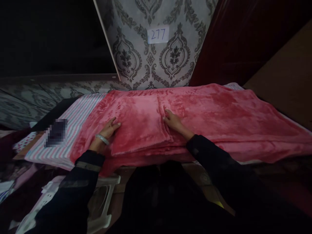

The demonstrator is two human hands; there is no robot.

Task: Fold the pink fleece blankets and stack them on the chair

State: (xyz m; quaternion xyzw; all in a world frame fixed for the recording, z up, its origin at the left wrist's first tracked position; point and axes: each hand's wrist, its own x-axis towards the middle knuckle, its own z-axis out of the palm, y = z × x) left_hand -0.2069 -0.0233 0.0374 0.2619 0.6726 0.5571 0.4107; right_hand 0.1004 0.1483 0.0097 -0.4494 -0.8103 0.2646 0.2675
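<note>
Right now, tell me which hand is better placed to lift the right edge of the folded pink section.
Probably the right hand: it is at that edge of the pink section, while the left hand is at the opposite side.

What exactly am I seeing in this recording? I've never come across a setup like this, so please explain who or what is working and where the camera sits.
There is no machine here: a person works with two bare hands. The single picture comes from a camera worn on their head, looking forward and down, so the dark sleeves reach in from below.

In front lies a pink plush blanket, spread over a striped cloth. A squared-off plush section lies flat on top. The left hand, fingers spread, is at its left side; the right hand is at its right edge, though whether it pinches the fabric is unclear. A paper marked 277 is on the wall.
</note>
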